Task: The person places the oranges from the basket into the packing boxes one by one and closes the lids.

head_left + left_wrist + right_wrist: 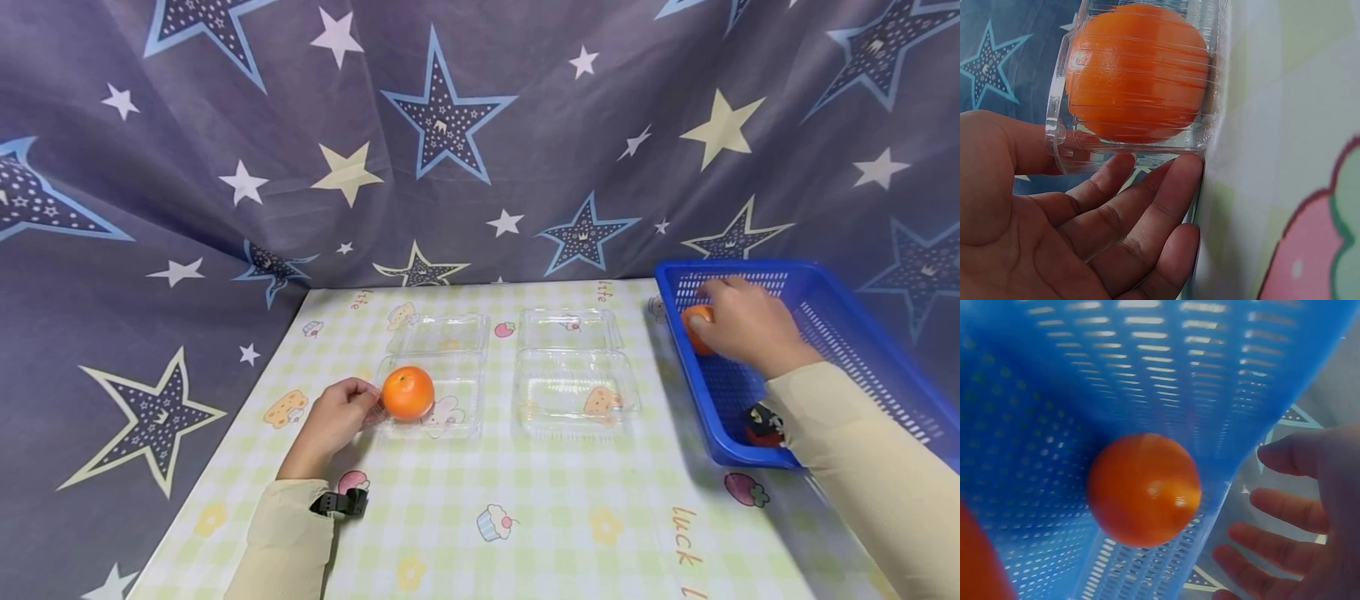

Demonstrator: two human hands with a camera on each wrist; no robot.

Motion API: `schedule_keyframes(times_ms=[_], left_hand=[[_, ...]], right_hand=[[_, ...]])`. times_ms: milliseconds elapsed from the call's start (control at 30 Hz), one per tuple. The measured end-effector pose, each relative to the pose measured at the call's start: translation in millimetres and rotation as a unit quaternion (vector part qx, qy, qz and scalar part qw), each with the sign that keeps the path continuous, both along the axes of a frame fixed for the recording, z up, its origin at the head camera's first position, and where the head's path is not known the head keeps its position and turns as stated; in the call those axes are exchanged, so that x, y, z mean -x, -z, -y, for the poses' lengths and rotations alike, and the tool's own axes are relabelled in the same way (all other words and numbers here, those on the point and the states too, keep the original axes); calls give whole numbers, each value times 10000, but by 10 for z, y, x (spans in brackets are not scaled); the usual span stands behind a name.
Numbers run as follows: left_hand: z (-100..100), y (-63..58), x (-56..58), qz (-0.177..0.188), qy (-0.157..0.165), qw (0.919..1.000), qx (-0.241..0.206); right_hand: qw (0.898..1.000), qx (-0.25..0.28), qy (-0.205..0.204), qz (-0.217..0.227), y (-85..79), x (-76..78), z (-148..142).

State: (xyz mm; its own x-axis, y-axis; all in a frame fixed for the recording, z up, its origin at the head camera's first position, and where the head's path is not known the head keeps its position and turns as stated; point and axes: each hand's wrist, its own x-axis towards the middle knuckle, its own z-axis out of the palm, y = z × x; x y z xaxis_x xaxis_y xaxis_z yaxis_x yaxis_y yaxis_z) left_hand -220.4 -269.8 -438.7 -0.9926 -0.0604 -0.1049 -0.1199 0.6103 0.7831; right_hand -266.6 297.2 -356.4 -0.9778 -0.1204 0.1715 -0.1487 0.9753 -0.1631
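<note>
My left hand [335, 421] pinches the left side wall of a clear plastic clamshell container [468, 387], thumb at the rim and fingertips along the outside. In that container's base sits an orange [408, 392], seen through the ribbed plastic in the left wrist view [1138, 75]. My right hand [750, 323] is over the blue basket [701, 417], fingers apart and holding nothing. A second orange [1144, 490] lies in the basket close to that hand. Part of another orange-red thing [979, 559] shows at the edge of the right wrist view.
Another clear clamshell container [573, 392] stands with its lid laid back, between the first container and the basket. Partly hidden by the right sleeve, a dark and red item [763, 425] lies in the basket. A star-patterned curtain [450, 208] hangs behind the checked tablecloth [442, 500].
</note>
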Motion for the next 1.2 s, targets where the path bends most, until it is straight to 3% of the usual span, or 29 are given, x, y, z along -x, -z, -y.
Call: schedule_keyframes(times_ms=[667,1200], left_hand=[[-12,-5,-5,33,-29,10000,-44],[-7,7,2,1,-26,10000,-46]], right_hand=[[9977,380,-73,562,243,95,-184],[9938,756,-317,746,311,138,-211]])
